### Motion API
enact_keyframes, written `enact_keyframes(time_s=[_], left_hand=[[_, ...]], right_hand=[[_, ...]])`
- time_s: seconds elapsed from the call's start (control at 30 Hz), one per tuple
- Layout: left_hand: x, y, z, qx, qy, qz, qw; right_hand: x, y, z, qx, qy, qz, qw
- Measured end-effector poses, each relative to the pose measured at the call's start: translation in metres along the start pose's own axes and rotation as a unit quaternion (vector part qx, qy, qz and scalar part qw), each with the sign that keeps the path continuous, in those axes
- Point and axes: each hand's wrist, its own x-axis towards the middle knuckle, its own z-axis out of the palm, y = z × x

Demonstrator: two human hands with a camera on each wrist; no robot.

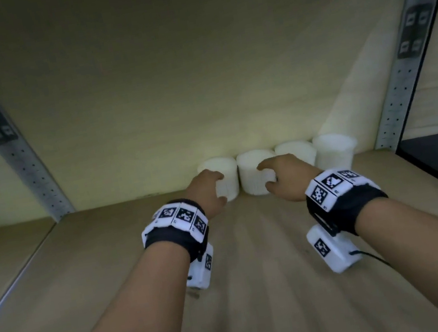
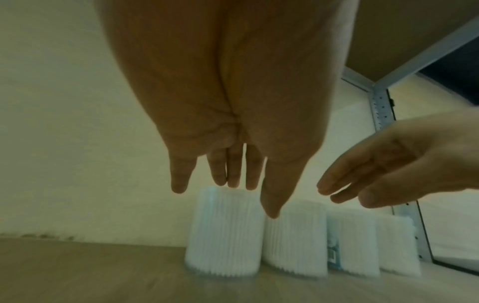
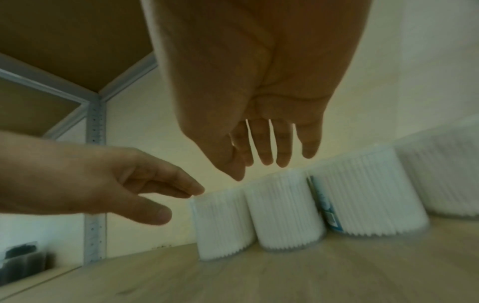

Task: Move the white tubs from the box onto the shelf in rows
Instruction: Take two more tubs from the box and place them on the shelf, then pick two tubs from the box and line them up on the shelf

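Your left hand (image 1: 207, 194) and right hand (image 1: 287, 180) hover over the shelf (image 1: 260, 275), fingers loose, empty (both just short of contact). Beyond, four white tubs (image 1: 257, 172) stand upright, axes vertical, side by side along the back wall.

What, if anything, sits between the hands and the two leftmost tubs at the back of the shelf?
Nothing visible. The left hand and right hand reach open-fingered toward the leftmost tub and second tub, with only air between in both wrist views. The shelf board in front of them is bare.
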Motion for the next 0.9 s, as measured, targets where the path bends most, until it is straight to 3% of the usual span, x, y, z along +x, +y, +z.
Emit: enact_keyframes(time_s=[0.43, 0.77, 0.9], left_hand=[[-0.144, 0.046, 0.009, -0.039, 0.016, 0.033, 0.999], [-0.227, 0.079, 0.058, -0.082, 0.0, 0.087, 0.993], [-0.245, 0.085, 0.085, -0.088, -0.036, 0.093, 0.991]], right_hand=[[-0.15, -0.034, 0.012, 0.024, -0.01, 0.045, 0.999], [-0.25, -0.022, 0.022, 0.025, -0.007, 0.081, 0.996], [-0.277, -0.014, 0.042, 0.026, -0.016, 0.097, 0.995]])
